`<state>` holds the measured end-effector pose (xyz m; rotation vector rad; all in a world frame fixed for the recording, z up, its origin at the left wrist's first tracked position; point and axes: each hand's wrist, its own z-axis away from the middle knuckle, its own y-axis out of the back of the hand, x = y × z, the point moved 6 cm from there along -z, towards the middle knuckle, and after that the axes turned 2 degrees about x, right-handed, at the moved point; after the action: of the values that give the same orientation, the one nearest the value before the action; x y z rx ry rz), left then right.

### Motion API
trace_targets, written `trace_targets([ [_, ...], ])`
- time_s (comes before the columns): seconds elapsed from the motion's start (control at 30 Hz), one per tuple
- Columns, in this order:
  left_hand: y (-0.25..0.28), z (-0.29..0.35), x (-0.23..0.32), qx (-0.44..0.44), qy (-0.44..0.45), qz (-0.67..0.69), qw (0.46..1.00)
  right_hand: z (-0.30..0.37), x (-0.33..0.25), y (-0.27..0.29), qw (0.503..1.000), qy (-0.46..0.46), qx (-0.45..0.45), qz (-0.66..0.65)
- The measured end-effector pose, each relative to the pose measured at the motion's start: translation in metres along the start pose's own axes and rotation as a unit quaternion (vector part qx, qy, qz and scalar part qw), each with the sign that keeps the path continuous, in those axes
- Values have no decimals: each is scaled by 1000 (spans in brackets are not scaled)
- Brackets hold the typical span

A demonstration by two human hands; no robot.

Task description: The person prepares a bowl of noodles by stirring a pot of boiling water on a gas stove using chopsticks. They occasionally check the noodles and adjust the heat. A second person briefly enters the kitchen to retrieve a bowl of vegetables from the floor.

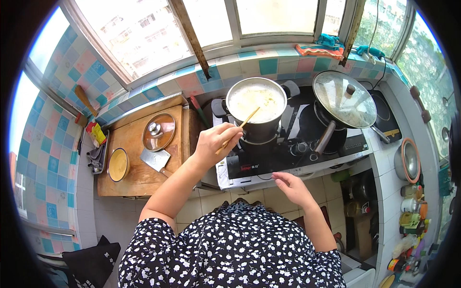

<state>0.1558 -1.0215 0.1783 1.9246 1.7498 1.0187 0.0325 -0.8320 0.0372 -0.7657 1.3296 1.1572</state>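
Observation:
My left hand (217, 145) is closed round a pair of wooden chopsticks (250, 116). Their tips reach into the frothy, pale liquid of a deep pot (265, 129) on the left burner. What lies under the foam cannot be made out. My right hand (292, 188) hangs in front of the cooktop (259, 162), holding nothing, its fingers stretched out. On the right burner sits a wok (318, 140) covered by a domed glass lid (344, 96) with a dark knob.
On the wooden board (129, 185) at left lie a glass lid (159, 132), a cleaver (155, 158) and a yellow bowl (118, 164). A metal bowl (410, 160) and several spice jars (409, 206) line the right counter. Cloths (321, 50) rest on the windowsill.

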Motion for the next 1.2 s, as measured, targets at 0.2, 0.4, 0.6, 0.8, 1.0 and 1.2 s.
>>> trace_targets([
  [0.2, -11, 46, 43, 19, -10, -41, 999, -22, 1, -29, 978, -27, -139, -151],
  [0.4, 34, 118, 36, 213, 224, 142, 940, -8, 27, -44, 988, -17, -155, 19],
  [0.6, 50, 237, 36, 423, 496, 447, 612, 26, 67, -31, 989, -47, -74, 116],
  [0.8, 39, 348, 61, 499, 543, 571, 361, 44, 109, -28, 994, -41, 11, 100],
  [1.0, 45, 437, 113, 555, 517, 586, 285, 58, 119, -41, 987, -14, 47, 153],
  [1.2, 50, 468, 160, 629, 457, 571, 265, 32, 125, -17, 981, 2, 89, 173],
])
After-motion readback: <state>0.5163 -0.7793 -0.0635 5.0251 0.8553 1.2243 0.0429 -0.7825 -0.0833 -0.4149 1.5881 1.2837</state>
